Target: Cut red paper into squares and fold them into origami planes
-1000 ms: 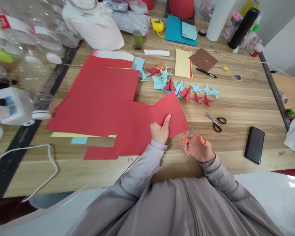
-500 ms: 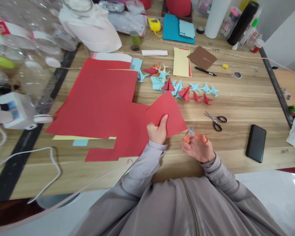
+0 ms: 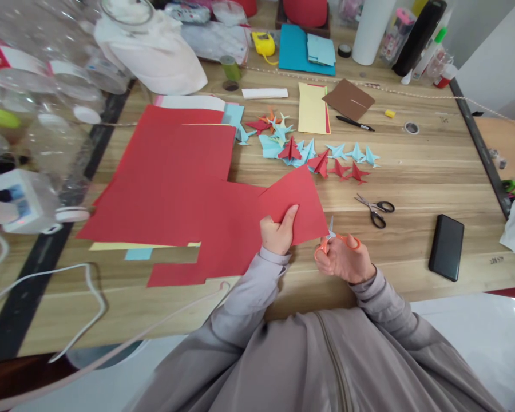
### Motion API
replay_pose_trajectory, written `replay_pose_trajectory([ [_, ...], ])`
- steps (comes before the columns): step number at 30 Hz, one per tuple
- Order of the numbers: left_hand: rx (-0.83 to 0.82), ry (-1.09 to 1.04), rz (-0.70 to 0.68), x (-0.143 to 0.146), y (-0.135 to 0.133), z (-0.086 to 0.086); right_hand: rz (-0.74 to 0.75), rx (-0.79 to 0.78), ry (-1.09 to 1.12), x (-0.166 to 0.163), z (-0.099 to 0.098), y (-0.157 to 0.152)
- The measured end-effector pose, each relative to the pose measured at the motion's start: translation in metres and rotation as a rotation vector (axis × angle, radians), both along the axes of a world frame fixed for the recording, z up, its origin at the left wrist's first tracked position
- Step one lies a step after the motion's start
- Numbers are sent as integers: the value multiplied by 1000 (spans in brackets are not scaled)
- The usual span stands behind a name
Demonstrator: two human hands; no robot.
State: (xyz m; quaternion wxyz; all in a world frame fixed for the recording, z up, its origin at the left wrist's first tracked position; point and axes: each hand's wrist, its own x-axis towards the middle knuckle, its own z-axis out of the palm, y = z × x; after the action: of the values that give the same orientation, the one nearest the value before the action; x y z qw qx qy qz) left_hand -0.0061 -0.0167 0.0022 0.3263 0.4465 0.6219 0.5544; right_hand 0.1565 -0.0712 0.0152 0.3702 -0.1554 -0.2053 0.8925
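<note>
My left hand [image 3: 278, 233] pinches the near edge of a small red paper square [image 3: 295, 201], thumb on top, holding it just above the table. My right hand [image 3: 342, 258] is closed around orange-handled scissors [image 3: 335, 241], whose blades point up at the square's right corner. Under the square lies a large red paper sheet [image 3: 171, 183] with stepped cut-outs along its right and near edges.
Folded blue and red paper shapes [image 3: 313, 154] lie beyond the square. Black scissors [image 3: 375, 209], a black phone [image 3: 445, 247], a pen [image 3: 354, 123], yellow paper [image 3: 312, 107] and brown paper [image 3: 348, 98] sit on the wooden table [image 3: 412, 171]. Clear plastic bottles [image 3: 47, 86] and white cables [image 3: 68, 274] crowd the left.
The red square has swung slightly in my left hand, and the scissors' blades have moved in closer to its right corner. The view has shifted a little.
</note>
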Motion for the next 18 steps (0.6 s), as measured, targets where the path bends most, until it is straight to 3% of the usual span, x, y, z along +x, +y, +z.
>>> replay_pose_trajectory([
  [8, 32, 40, 30, -3, 0, -2, -53, -27, -6, 0, 2, 1],
  [18, -35, -75, -139, -3, 0, 3, 161, 30, -19, 12, -2, 3],
])
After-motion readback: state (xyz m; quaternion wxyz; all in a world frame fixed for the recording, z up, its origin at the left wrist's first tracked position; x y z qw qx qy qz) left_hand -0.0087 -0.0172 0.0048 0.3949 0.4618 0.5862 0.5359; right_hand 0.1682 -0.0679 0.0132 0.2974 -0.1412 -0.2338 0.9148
